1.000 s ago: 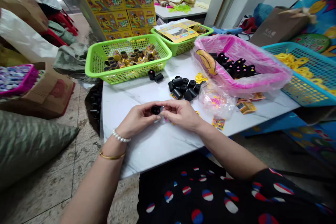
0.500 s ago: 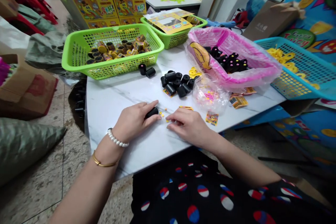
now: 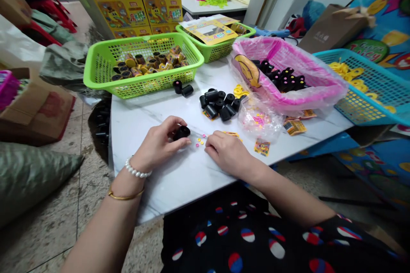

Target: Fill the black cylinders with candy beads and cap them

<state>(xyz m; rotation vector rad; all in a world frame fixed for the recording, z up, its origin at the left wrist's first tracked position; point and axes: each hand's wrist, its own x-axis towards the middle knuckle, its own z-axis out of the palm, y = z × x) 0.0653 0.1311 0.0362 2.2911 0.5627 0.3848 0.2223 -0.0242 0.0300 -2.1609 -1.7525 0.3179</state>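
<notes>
Head view: the left hand curls round a black cylinder, thumb and fingers closed as far as its girth allows, one end buried in the grip; whether it touches the white table, I can't tell. Just right, tiny pink and yellow pieces lie loose beside the right hand, fingers bunched (anything pinched in there? impossible to see). Beyond, piled black cylinders overlap. Printed card hides much of the back green basket; the turquoise basket runs off-frame.
</notes>
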